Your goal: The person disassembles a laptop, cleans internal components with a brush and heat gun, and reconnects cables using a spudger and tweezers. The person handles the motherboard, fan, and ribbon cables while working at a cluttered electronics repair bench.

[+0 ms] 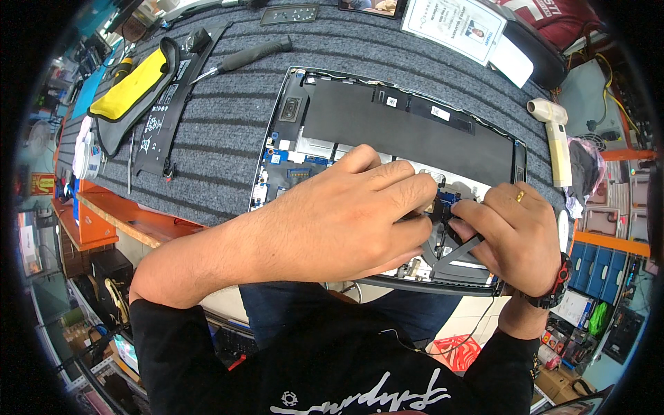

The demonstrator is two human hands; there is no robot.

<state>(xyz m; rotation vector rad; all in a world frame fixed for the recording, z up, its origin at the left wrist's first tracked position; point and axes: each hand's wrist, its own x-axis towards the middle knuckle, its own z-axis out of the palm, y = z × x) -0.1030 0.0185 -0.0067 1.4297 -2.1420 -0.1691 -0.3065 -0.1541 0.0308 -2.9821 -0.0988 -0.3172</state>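
An opened laptop (pixel 387 117) lies in front of me with its inner parts bare. Blue circuit board (pixel 277 158) shows along its left side, and a broad black panel fills its far part. My left hand (pixel 373 204) reaches across the near half with its fingers curled down; its fingertips and anything in them are hidden. Opposite it, my right hand (pixel 508 232) has thumb and index finger drawn together beside a small blue part (pixel 448 199). What they pinch cannot be made out. A flat black strip (pixel 458 254) runs beneath the right fingers.
On the ridged grey mat (pixel 228 124) lie a long black battery (pixel 166 114), a yellow and grey cloth (pixel 138 86) and a dark-handled screwdriver (pixel 249 57). A cream handheld blower (pixel 553 138) lies right of the laptop. Behind it are a printed card (pixel 453 29) and a black tray (pixel 289 14).
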